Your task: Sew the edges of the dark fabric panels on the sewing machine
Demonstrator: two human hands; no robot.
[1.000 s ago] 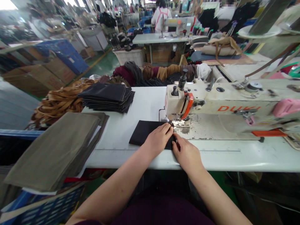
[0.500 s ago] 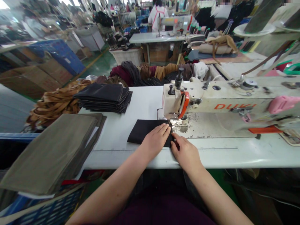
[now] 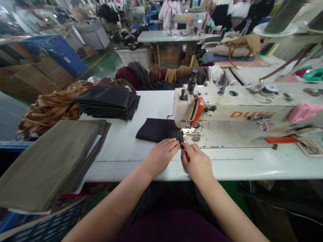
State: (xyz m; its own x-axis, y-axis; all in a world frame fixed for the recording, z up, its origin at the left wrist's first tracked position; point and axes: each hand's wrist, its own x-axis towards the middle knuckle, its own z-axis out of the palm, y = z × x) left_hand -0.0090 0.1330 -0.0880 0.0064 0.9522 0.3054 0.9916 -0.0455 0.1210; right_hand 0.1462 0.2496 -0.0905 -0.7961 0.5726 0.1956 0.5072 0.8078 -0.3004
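Two hands point(image 3: 161, 155), two sewing machines point(image 3: 227, 107), perhaps three fabric stacks point(image 3: 106, 102).

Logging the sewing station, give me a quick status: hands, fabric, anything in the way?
Left hand and right hand flat at near edge of black fabric piece. Fabric under sewing machine presser foot. Nothing blocking.

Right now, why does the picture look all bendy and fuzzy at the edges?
In the head view, the wide lens curves the table edge and stretches the corners; the far workshop is blurred and bright at the top, while both hands, left and right, and the black fabric by the sewing machine look sharper.
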